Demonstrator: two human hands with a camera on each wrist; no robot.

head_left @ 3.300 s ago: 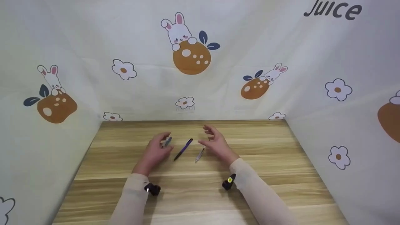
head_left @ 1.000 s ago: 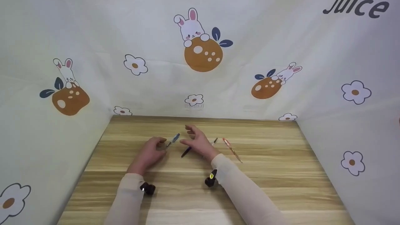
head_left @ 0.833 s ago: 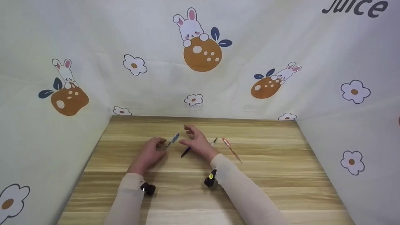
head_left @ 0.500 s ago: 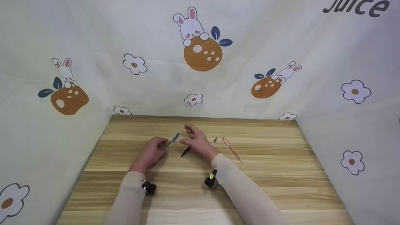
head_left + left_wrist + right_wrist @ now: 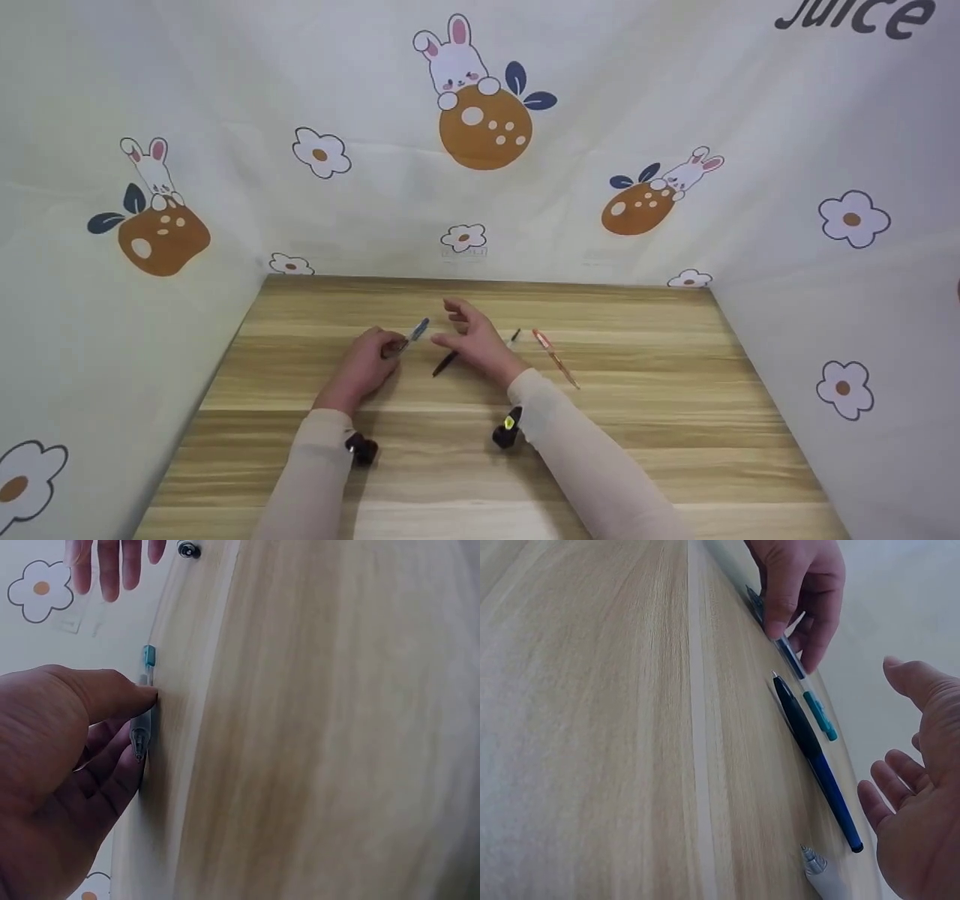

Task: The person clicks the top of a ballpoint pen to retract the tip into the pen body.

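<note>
A pale patterned cloth (image 5: 360, 82) walls in a wood-grained table (image 5: 435, 465). From the head view, I see the left hand (image 5: 369, 361) pinching a teal-ended pen (image 5: 418, 330) over the table's middle; the right hand (image 5: 478, 337) hangs beside it, fingers loosely curved and apart, holding nothing, and partly hides a dark blue pen (image 5: 445, 364). An orange pen (image 5: 556, 358) lies farther right. In the left wrist view, the thumb crosses the barrel with fingers behind it; I'd keep that pinch light and near mid-length, so the slim pen doesn't swivel. The right wrist view shows the dark blue pen just beside it, and a pale pen (image 5: 823, 876) nearer; steering clear of both seems wise, since a nudge could roll them.
</note>
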